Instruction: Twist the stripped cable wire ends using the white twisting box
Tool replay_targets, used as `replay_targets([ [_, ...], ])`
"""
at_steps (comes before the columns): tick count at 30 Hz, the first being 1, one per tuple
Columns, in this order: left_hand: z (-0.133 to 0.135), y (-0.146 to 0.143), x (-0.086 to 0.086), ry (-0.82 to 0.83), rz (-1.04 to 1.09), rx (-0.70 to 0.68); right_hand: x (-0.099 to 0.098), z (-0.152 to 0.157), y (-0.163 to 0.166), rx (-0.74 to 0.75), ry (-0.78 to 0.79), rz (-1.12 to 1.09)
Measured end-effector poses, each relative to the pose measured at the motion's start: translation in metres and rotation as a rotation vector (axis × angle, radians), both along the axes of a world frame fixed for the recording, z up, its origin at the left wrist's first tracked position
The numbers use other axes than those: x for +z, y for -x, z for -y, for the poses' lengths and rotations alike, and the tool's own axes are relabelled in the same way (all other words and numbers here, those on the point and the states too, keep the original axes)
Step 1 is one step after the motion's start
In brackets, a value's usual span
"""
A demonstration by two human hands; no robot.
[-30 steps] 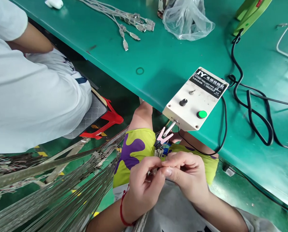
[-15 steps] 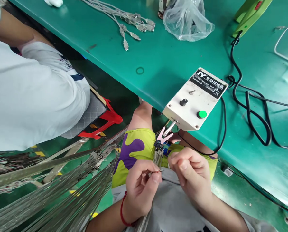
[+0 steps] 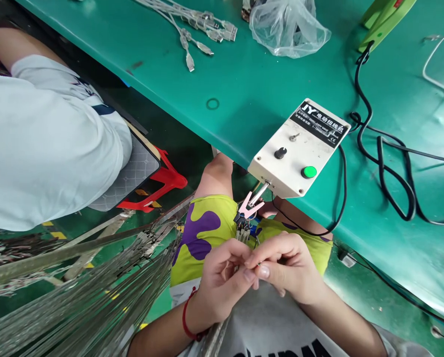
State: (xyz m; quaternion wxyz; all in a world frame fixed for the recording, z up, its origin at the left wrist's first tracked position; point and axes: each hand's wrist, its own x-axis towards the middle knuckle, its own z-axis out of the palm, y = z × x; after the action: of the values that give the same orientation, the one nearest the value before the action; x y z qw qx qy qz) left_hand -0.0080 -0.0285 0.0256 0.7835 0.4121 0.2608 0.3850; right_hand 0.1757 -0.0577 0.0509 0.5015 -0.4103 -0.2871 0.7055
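My left hand (image 3: 220, 285) and my right hand (image 3: 286, 267) meet over my lap, fingertips pinched together on the thin wire ends of a grey cable bundle (image 3: 216, 337) that runs up from under my left wrist. Stripped wire tips (image 3: 244, 233) stick up just above my fingers. Right above them a pink forked clip (image 3: 248, 207) juts from the front of a cream wire-twisting machine box (image 3: 299, 148) with a green button, at the edge of the green table (image 3: 214, 69).
A large bundle of grey cables (image 3: 76, 292) lies at the lower left. Another person in white (image 3: 43, 148) sits on a red stool (image 3: 162, 181) to the left. USB cables (image 3: 199, 25), a clear plastic bag (image 3: 286, 27) and black cords (image 3: 385, 163) lie on the table.
Half a second ago my hands were apart, the left pinching a wire alone. Now my right hand has come back and both pinch the wire ends together.
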Motion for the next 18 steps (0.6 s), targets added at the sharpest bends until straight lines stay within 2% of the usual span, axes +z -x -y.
replay_targets([
  [4,-0.0022,-0.0015,0.0005,0.048,-0.032,-0.057,-0.0072,0.0035,-0.0021,-0.003,0.092,-0.117],
  [9,-0.0055,-0.0038,0.0026,0.067,-0.047,-0.087,-0.0065,0.0055,-0.0011,-0.037,0.152,-0.073],
  [18,-0.0082,-0.0029,0.0026,0.08,-0.017,-0.092,-0.0077,0.0027,-0.0015,-0.058,0.112,-0.14],
])
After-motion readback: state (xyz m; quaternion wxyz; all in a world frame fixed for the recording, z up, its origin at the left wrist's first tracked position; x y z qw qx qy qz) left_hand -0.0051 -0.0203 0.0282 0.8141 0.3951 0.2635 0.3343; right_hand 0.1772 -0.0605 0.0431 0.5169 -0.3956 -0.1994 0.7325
